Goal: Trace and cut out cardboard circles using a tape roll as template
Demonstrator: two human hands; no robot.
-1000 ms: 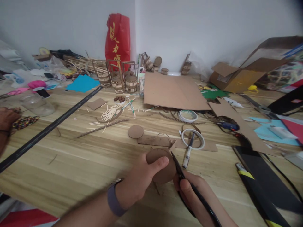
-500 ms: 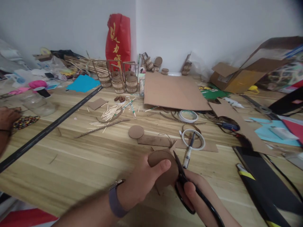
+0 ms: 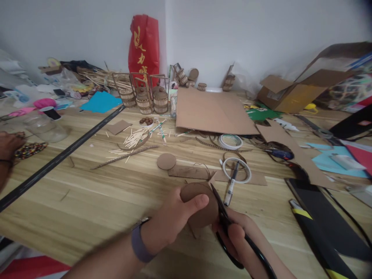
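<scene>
My left hand (image 3: 177, 213), with a watch on a purple strap at the wrist, pinches a round brown cardboard disc (image 3: 206, 211), thumb on top. My right hand (image 3: 241, 232) is closed round the handles of black scissors (image 3: 222, 211). The scissor blades lie along the disc's right edge. Beyond the disc, a smaller cardboard disc (image 3: 166, 161) rests flat on the wooden table beside a cardboard strip (image 3: 186, 172). A marker pen (image 3: 231, 188) leans on a white tape roll (image 3: 246, 176).
Small stick baskets (image 3: 144, 102), loose sticks (image 3: 135, 137) and a large cardboard sheet (image 3: 215, 110) stand or lie farther back. At far left, another person's hand (image 3: 8, 145) is near beads (image 3: 31, 150). Black boards (image 3: 328, 221) lie at right.
The scissor handles have spread slightly farther apart, with the blades still at the disc's edge. Otherwise only a slight shift of the whole view shows.
</scene>
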